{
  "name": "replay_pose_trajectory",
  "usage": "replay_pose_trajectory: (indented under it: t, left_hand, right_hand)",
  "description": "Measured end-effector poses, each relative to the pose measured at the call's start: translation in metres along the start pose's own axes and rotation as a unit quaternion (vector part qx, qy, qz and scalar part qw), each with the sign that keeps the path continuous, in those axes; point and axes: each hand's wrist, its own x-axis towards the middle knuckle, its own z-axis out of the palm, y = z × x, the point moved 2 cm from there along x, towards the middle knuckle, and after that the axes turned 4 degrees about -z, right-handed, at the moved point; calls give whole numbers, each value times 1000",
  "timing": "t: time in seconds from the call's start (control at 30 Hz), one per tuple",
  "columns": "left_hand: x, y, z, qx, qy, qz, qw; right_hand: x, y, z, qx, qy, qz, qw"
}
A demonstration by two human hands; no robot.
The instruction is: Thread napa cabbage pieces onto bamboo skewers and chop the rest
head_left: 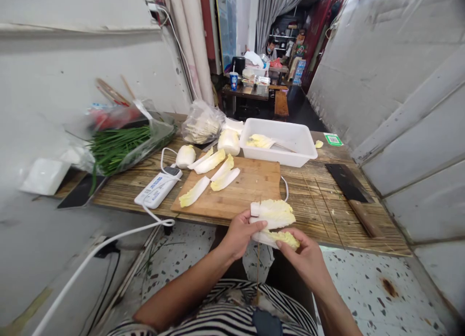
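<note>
My left hand [240, 235] is closed on the stem ends of napa cabbage leaves, one of them a broad upper leaf [274, 214]. A lower leaf [266, 237] lies just beneath it, and my right hand [303, 252] pinches its yellow frilly end. Down from the leaves toward my lap runs a thin wooden skewer [258, 270]; its upper end is hidden. Both hands are in front of the table edge, near the wooden cutting board [250, 181]. Several loose cabbage leaves [225, 174] rest on the board's left side.
Behind the board stand a white plastic tub [290, 157] with leaves inside and cabbage pieces [228, 142]. A cleaver [347, 183] and thin skewers [329, 205] lie right. A power strip [158, 188], bagged green chives [119, 145] and another bag [203, 125] are left. A person [271, 50] sits far back.
</note>
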Motion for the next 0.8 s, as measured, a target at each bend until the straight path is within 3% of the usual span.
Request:
replay_pose_trajectory:
  t: [0.23,0.4,0.47,0.6,0.7,0.8]
  left_hand:
    - [3,1,-5,-26,-55,-72,996]
    - [8,6,-9,-75,-17,-62,995]
    - [12,11,-7,-89,-3,-45,995]
    - [17,22,2,-96,7,-15,995]
    - [14,23,9,-76,2,-6,997]
    - [6,19,9,-65,-1,5,998]
  right_hand:
    - [16,-5,-14,-133,67,-68,987]
    - [-2,11,-15,-129,163,-55,977]
    - [-20,19,2,-87,122,-39,988]
    - [-40,31,42,23,-27,20,999]
    - [-37,37,53,75,-26,61,995]
    - [-29,42,50,100,5,71,992]
